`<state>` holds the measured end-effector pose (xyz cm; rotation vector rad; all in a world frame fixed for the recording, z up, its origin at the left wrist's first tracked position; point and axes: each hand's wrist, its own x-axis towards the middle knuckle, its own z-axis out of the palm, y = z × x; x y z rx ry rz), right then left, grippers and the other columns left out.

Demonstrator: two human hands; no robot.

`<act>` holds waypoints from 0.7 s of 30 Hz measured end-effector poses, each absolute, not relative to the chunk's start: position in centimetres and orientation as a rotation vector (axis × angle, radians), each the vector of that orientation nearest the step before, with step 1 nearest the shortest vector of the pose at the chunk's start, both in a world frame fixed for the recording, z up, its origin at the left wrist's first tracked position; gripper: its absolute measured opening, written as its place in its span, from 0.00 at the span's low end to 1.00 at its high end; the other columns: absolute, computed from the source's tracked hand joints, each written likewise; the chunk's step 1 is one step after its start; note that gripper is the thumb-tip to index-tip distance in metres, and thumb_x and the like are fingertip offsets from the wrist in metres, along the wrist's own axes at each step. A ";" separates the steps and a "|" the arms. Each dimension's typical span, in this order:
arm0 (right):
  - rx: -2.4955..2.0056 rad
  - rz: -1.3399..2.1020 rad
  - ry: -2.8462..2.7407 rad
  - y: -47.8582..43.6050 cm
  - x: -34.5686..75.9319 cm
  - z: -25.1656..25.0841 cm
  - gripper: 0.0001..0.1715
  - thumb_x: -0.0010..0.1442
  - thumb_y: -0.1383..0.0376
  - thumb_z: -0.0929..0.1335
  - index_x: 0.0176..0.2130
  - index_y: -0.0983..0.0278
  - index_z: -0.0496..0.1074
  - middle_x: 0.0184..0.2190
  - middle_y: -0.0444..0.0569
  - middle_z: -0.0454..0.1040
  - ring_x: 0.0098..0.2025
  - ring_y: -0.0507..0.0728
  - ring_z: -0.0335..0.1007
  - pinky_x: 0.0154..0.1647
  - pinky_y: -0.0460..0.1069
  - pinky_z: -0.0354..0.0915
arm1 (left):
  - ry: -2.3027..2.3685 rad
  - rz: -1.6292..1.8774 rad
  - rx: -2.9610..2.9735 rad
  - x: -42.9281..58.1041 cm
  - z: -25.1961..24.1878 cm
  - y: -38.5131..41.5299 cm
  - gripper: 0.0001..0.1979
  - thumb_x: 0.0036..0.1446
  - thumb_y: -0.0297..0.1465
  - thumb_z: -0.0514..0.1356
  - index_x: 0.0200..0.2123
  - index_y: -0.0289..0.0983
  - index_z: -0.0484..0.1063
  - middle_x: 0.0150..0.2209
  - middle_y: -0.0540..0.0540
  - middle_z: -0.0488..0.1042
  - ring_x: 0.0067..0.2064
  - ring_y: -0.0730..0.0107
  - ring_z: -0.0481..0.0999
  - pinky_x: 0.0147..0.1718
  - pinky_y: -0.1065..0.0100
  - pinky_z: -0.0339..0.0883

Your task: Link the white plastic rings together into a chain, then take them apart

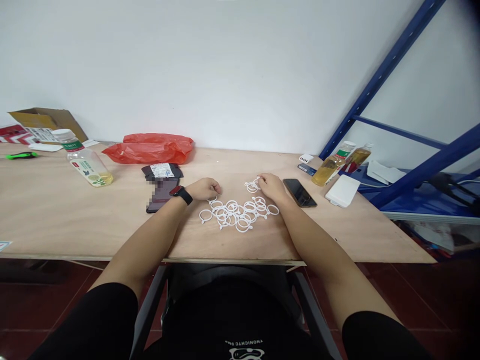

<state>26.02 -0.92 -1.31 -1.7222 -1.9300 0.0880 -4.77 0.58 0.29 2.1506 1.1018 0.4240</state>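
White rings: one loose, overlapping pile on the wooden table between the forearms, well over a dozen, overlaps preventing an exact count; one smaller cluster of a few lies beyond it.
Left hand: fingers curled just beyond the pile's left side; whether they grip a ring cannot be told.
Right hand: fingers bent at the small cluster's edge; a pinch cannot be confirmed.
Nearby obstacles: one phone beside the right forearm; one dark device, partly pixelated, by the watch.
Bottles: three, one at left, two at right.
Back edge: one red plastic bag, one open carton.
Writing: green-banded bottle labels and shirt lettering, too small to read surely.
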 end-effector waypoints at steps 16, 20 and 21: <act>-1.254 0.148 -2.026 -3.6 21.6 -0.2 0.14 0.60 0.64 0.67 0.46 0.63 0.77 0.41 0.51 0.77 0.42 0.57 0.73 0.45 0.51 0.66 | 1.422 0.703 2.354 -3.6 -0.4 0.3 0.08 0.53 0.32 0.58 0.34 0.36 0.76 0.31 0.45 0.78 0.31 0.67 0.72 0.30 0.69 0.60; -1.150 0.254 -2.114 -4.9 19.8 0.2 0.15 0.60 0.62 0.70 0.46 0.62 0.77 0.40 0.49 0.79 0.40 0.55 0.73 0.42 0.50 0.65 | 1.471 0.887 2.295 -1.6 0.4 -1.6 0.08 0.54 0.32 0.58 0.35 0.36 0.75 0.32 0.46 0.78 0.32 0.67 0.73 0.32 0.69 0.61; -1.137 0.265 -2.124 -5.1 19.5 0.3 0.14 0.60 0.61 0.70 0.45 0.62 0.77 0.39 0.49 0.79 0.39 0.55 0.73 0.41 0.49 0.65 | 1.469 0.893 2.316 -1.1 0.7 -2.1 0.08 0.54 0.32 0.58 0.35 0.36 0.75 0.33 0.45 0.79 0.33 0.67 0.73 0.33 0.69 0.61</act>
